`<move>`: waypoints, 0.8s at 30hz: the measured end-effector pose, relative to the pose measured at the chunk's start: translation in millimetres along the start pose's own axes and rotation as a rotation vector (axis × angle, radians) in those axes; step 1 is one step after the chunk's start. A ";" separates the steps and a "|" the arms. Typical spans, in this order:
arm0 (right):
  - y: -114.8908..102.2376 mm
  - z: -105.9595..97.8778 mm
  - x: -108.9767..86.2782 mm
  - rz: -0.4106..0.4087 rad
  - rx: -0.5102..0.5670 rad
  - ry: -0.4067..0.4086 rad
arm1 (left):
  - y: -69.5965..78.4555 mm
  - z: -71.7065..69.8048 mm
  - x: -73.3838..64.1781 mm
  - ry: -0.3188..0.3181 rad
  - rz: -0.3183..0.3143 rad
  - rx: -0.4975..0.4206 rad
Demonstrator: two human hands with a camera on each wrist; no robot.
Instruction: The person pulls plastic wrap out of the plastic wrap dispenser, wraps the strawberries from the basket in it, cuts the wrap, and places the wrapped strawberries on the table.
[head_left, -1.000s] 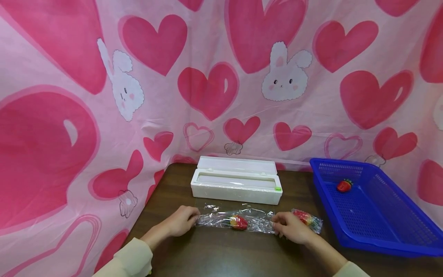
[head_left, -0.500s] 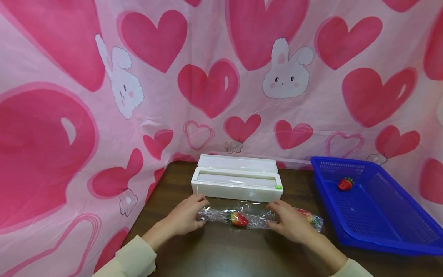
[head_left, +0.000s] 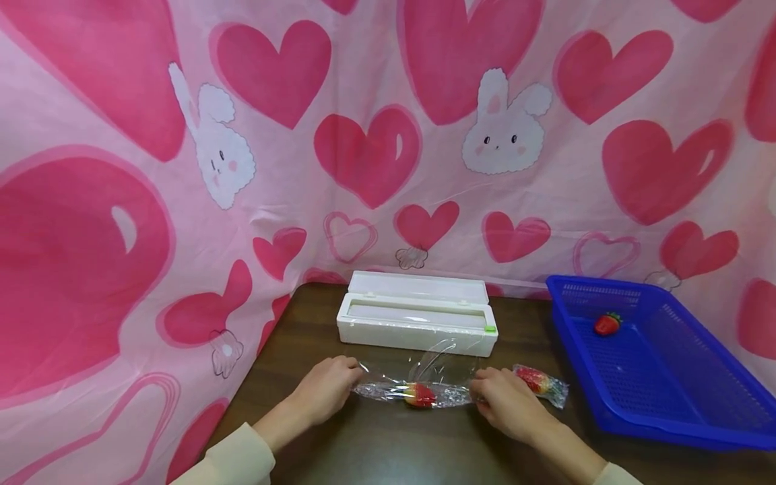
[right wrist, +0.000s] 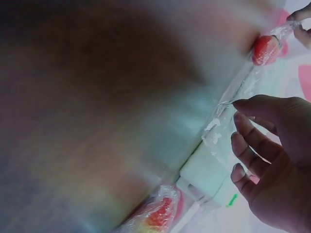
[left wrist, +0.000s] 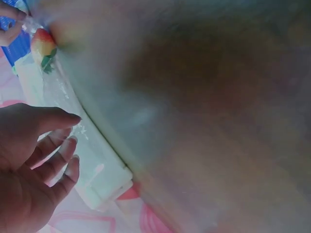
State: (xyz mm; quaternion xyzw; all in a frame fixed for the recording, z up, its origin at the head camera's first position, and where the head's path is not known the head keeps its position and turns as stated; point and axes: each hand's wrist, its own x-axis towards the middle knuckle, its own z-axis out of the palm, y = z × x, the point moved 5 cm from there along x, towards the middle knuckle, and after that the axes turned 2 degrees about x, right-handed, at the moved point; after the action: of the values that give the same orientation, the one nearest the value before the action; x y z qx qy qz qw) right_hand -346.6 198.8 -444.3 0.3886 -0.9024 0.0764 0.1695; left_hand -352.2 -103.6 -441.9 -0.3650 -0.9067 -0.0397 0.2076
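A red and yellow strawberry (head_left: 420, 395) lies in a twisted strip of clear plastic wrap (head_left: 451, 396) on the dark table. My left hand (head_left: 324, 389) pinches the wrap's left end, my right hand (head_left: 509, 403) its right end. In the left wrist view, the thumb and curled fingers of the left hand (left wrist: 41, 155) stand near the film. The right wrist view has film at the thumb tip of the right hand (right wrist: 272, 160). Behind the fruit a loose flap of film rises toward the white wrap dispenser (head_left: 418, 339), whose lid stands raised.
A film-wrapped bundle of red and yellow fruit (head_left: 539, 384) lies just beyond my right hand. To the right stands a blue plastic basket (head_left: 661, 377) with one red strawberry (head_left: 607, 324) in it. A pink heart-print curtain (head_left: 364, 168) hangs behind the table.
Half a second ago both hands' fingers were more spread at the wrap's ends; now they pinch it. The strawberry has turned a little, and a film flap has risen behind it.
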 end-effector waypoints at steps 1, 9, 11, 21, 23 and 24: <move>-0.6 -0.4 -1.1 -0.005 0.009 -0.005 | 0.3 -0.2 -1.7 -0.005 -0.002 -0.006; -3.9 5.6 -9.9 -0.052 0.043 -0.028 | 0.8 8.1 -13.0 -0.117 0.015 -0.016; -3.3 5.2 -12.0 -0.040 0.063 -0.072 | -0.6 6.4 -15.3 -0.162 0.006 -0.058; -8.0 -25.9 6.0 0.089 0.320 -0.122 | 7.2 -22.8 11.6 -0.262 -0.082 -0.327; -12.3 -25.2 19.7 0.122 0.409 -0.092 | 13.5 -19.4 24.4 -0.258 -0.068 -0.359; -14.0 -22.6 26.3 0.147 0.448 -0.087 | 16.2 -15.8 30.6 -0.260 -0.060 -0.366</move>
State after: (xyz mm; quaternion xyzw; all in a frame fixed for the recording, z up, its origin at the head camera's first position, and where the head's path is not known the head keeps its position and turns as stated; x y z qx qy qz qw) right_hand -347.7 177.5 -413.6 0.3528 -0.8953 0.2698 0.0338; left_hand -355.6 -75.5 -416.4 -0.3713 -0.9140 -0.1626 0.0180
